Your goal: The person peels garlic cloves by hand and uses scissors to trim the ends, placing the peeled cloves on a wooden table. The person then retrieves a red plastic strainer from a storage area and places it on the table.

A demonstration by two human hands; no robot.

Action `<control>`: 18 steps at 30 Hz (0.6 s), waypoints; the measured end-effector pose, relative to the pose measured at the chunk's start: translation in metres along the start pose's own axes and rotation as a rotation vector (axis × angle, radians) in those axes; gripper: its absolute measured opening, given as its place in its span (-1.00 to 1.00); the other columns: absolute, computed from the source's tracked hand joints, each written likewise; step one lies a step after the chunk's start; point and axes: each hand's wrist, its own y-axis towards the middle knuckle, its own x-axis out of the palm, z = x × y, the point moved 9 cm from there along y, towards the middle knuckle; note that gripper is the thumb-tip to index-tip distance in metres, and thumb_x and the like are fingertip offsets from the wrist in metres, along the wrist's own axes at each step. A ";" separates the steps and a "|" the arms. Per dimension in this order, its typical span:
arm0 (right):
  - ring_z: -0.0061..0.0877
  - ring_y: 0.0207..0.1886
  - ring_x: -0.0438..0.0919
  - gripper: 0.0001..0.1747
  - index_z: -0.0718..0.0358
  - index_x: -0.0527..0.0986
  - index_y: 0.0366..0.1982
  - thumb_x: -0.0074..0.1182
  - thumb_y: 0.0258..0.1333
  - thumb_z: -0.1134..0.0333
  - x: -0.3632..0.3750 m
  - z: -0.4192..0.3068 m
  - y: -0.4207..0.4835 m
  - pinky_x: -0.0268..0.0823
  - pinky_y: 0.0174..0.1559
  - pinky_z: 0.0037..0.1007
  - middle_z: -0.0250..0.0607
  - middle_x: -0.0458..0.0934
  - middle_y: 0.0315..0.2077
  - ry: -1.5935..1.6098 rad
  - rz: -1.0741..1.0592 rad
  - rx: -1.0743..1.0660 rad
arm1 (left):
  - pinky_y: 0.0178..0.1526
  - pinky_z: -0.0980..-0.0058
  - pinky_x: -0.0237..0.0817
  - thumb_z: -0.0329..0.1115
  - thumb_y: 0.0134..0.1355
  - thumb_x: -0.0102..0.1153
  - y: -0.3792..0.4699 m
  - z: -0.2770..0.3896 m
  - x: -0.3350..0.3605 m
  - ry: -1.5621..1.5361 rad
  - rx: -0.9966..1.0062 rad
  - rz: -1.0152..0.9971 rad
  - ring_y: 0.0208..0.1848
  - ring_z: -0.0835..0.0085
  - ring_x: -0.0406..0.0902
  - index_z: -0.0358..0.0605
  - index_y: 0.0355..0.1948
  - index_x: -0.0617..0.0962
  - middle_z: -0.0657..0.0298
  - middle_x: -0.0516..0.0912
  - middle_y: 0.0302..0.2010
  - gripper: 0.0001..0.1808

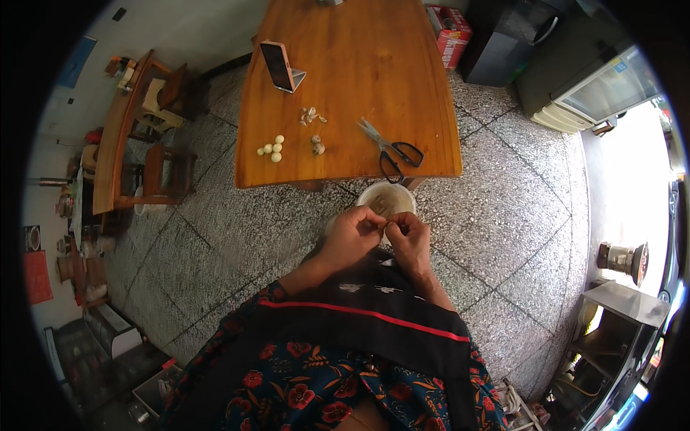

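My left hand (353, 233) and my right hand (411, 237) meet at the fingertips, pinching a small brownish-yellow piece (383, 227) mostly covered by the fingers. Just beneath and beyond them stands a white bucket (414, 202) with brownish scraps inside. On the wooden table (345, 64) lie several smooth pale-yellow balls (276, 157). Farther back is a small cluster of what look like unpeeled garlic cloves (310, 115), and nearer sit some brownish round bulbs (318, 147). Black-handled scissors (384, 144) lie to the right with blades parted, handles over the front edge.
A phone (276, 65) leans on a stand at the table's left. A red carton (452, 35) and a glass-fronted cabinet (606, 89) stand back right. Wooden stools (167, 169) and another table (105, 178) are on the left, a metal-topped rack (628, 301) at lower right.
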 end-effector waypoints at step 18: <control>-0.63 -0.32 0.49 -0.80 0.37 0.46 -0.29 -0.03 0.21 0.35 0.036 0.004 0.023 0.34 -0.22 -0.57 -0.27 0.55 -0.41 0.402 -0.168 0.199 | -0.24 0.51 0.45 -0.47 0.24 0.06 0.023 -0.008 -0.019 -0.734 -0.354 -0.167 -0.29 0.44 0.58 -0.25 -0.14 0.49 0.16 0.61 -0.24 -0.82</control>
